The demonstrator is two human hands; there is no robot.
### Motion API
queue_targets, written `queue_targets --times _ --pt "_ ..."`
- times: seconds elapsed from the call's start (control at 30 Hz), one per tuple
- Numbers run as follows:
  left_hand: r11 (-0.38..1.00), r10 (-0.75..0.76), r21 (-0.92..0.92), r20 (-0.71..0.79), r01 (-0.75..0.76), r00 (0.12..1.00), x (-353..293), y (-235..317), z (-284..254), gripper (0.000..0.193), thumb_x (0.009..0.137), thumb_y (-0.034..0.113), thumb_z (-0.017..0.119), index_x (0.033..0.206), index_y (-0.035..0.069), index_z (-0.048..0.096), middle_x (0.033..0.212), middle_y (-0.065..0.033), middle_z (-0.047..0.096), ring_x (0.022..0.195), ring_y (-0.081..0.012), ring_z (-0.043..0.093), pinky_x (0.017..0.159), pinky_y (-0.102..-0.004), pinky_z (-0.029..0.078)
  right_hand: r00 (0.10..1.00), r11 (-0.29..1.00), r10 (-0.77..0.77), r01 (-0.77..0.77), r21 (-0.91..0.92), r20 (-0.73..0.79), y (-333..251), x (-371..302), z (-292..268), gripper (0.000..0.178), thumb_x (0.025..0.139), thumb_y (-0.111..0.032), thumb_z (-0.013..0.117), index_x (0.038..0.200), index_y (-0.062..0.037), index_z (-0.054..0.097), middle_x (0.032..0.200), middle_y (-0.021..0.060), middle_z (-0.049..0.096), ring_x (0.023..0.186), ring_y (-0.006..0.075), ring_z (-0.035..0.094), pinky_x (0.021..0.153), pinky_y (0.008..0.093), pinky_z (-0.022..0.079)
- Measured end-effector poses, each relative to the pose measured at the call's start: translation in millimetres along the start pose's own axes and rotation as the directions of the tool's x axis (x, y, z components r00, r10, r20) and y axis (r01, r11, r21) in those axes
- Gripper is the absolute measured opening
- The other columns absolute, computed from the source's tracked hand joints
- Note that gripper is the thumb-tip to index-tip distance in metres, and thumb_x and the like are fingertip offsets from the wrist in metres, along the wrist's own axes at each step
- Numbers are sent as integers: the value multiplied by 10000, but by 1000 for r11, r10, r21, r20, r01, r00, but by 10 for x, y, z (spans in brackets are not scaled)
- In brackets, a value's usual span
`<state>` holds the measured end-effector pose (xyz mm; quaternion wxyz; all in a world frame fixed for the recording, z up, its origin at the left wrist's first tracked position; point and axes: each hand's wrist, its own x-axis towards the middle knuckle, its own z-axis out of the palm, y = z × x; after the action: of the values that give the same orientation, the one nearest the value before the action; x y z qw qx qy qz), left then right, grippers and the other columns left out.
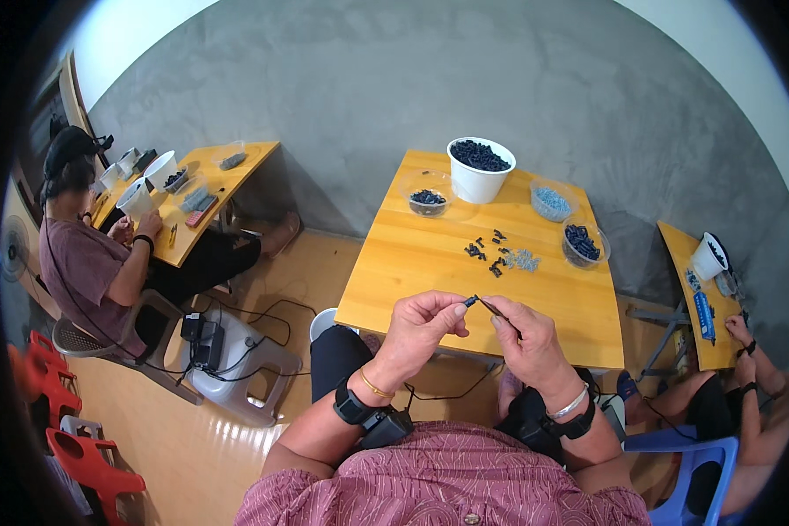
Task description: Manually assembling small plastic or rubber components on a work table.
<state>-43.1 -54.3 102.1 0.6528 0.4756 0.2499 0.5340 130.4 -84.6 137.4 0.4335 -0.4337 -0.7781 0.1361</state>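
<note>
Above the near edge of the wooden table (394,254), my left hand (422,326) pinches a small dark plastic part (471,301) between thumb and fingertips. My right hand (530,340) is closed round a thin dark stick-like tool (493,307), its tip close to the part; whether they touch I cannot tell. Beyond my hands lie several loose black parts (475,251) and a small heap of pale, translucent pieces (523,259). Farther back stand a white bucket (479,188) full of dark parts and clear bowls holding black parts (428,209), light-blue pieces (552,216) and dark-blue parts (582,258).
At left, a person (88,254) works at another table (177,252). A grey stool (245,364) carries black boxes and cables, which trail over the floor. A white bucket (322,324) stands by my left knee. Another person's hand (739,330) is at the right table (685,263).
</note>
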Motion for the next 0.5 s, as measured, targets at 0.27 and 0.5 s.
queue_targets --times 0.27,0.5 --pt "1000 -9 -24 -16 9 1000 9 -32 14 125 833 87 586 918 -3 606 741 -46 613 668 -128 602 647 -268 520 1000 1000 -15 15 -16 -5 21 -18 23 264 783 1 536 1041 -53 554 712 138 562 622 280 573 561 336 458" --pt "997 44 66 -30 -42 999 3 -64 25 106 823 46 588 911 -12 605 761 -42 619 681 -114 603 648 -250 517 1000 997 -22 21 -68 -14 25 -27 43 250 778 -12 541 1023 -58 558 700 133 553 622 299 565 549 358 451"
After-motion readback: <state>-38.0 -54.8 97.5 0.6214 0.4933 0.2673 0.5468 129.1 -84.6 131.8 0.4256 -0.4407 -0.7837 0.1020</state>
